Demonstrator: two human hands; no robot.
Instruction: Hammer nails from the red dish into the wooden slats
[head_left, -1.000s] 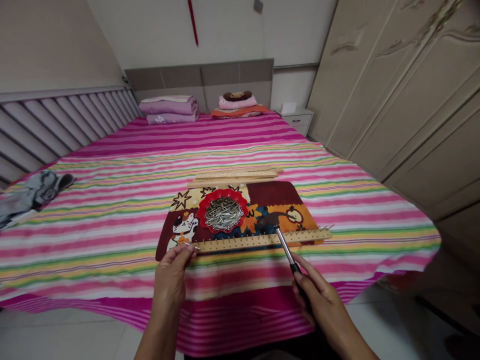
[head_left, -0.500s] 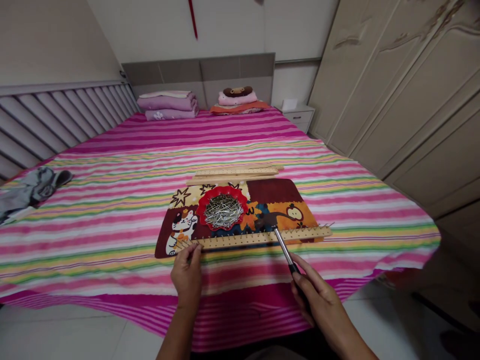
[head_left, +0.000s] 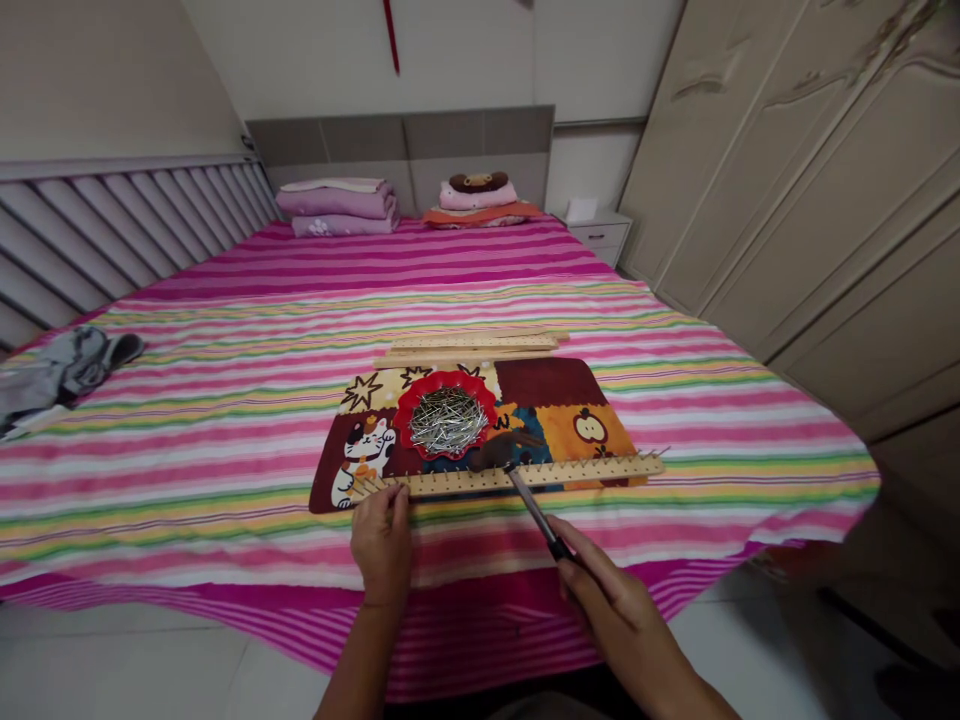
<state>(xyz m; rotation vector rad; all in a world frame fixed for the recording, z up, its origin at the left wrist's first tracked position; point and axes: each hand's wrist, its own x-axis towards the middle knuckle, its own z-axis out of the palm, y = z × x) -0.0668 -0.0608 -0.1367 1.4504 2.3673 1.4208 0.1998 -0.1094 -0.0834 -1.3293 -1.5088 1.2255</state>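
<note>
A long wooden strip [head_left: 457, 483] with rows of holes lies across the near part of a patterned mat [head_left: 544, 382], and nails stand along it. My left hand [head_left: 381, 530] is closed in a pinch at the strip's near edge, toward its left end; what the fingertips hold is hidden. My right hand [head_left: 611, 590] grips the black handle of a hammer [head_left: 534, 508] with a metal shaft. Its dark, blurred head is over the strip, right of my left hand. Behind the strip, a red scalloped dish [head_left: 405, 408] holds a heap of nails [head_left: 448, 420].
More wooden strips [head_left: 472, 350] lie just beyond the mat on the striped bedspread [head_left: 225, 400]. Grey clothing [head_left: 71, 370] rests at the left. Folded bedding [head_left: 337, 205] sits by the headboard [head_left: 472, 135]. A wardrobe [head_left: 810, 200] stands along the right side.
My right hand and the hammer have moved left along the strip, bringing the head closer to my left hand. My left hand has shifted slightly right, still pinched at the strip.
</note>
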